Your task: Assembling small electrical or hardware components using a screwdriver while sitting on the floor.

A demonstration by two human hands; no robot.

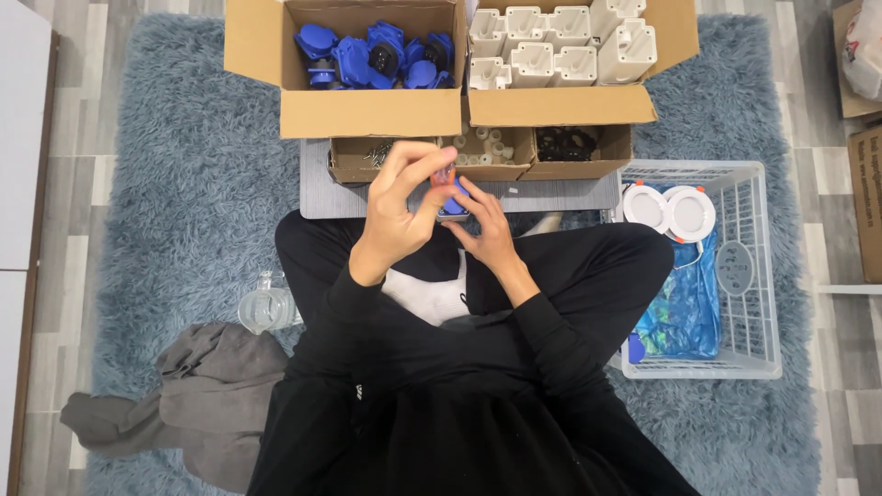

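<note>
I sit cross-legged on a blue-grey shaggy rug [184,184], in black clothes. My right hand [487,230] holds a small blue plastic part [454,204] above my lap. My left hand [400,197] grips an orange-handled tool [444,176], probably a screwdriver, whose tip points down onto that part. Both hands touch around the part; most of it is hidden by my fingers.
A cardboard box of blue parts [377,55] and a box of white housings [560,46] stand ahead, with small trays of screws and rings [487,152] in front. A white wire basket [744,266] with white round pieces is at right. A water bottle [266,308] and grey cloth [202,395] lie left.
</note>
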